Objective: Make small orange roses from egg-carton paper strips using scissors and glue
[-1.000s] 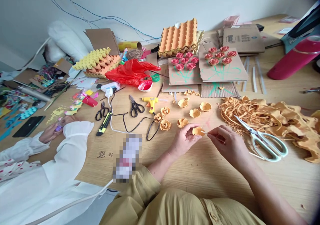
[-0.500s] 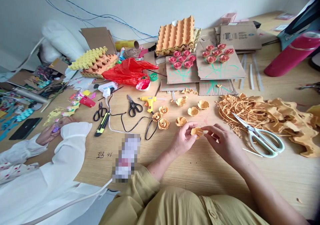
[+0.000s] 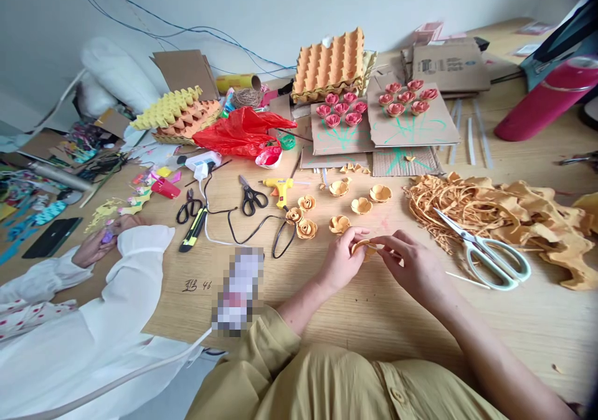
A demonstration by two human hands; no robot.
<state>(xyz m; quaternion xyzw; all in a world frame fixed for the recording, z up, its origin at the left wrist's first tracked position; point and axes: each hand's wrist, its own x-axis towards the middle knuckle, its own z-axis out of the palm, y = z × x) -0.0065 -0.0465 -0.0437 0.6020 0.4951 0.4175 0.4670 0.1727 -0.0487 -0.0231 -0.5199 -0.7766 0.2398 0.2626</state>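
Observation:
In my left hand is an orange egg-carton flower cup, pinched between thumb and fingers and tilted nearly edge-on. My right hand closes its thumb and index finger on the cup's right edge; whether a thin strip is between them is hidden. Just beyond the hands lie several open orange flower cups. Left of those, rolled orange roses sit close together. A yellow glue gun rests behind them, its black cord looping on the table.
Green-handled scissors lie right of my hands, before a heap of orange carton scraps. Red flowers stand on cardboard behind. Black scissors and a box cutter lie left, near a co-worker's white sleeve.
The flower cup has turned from showing its inside to nearly edge-on. A pale thin strip, visible earlier at my right fingertips, no longer shows. My right hand has shifted slightly left.

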